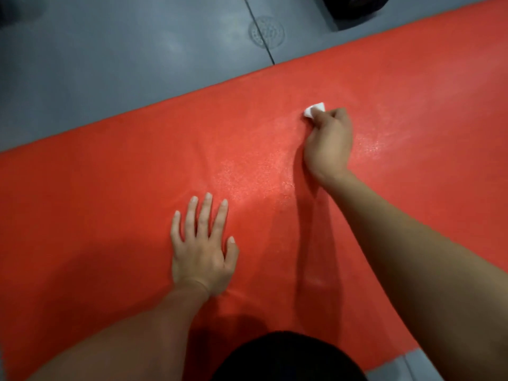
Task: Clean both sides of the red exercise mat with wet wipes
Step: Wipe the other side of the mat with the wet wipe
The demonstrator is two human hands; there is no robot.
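Most of the white wet wipe point(315, 110) is hidden under the curled fingers of the right hand point(328, 145); only a small corner is seen past the knuckles. The red exercise mat point(110, 188) is cut off at the left, right and bottom edges, so its full length cannot be told. A dark object point(357, 9) at the top edge is cropped and cannot be identified. A round pattern on the floor point(266, 31) is blurred. Both forearms are cut off below.

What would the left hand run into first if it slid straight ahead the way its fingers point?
Probably nothing: the left hand lies flat on the red mat, with only bare mat ahead, then grey floor.
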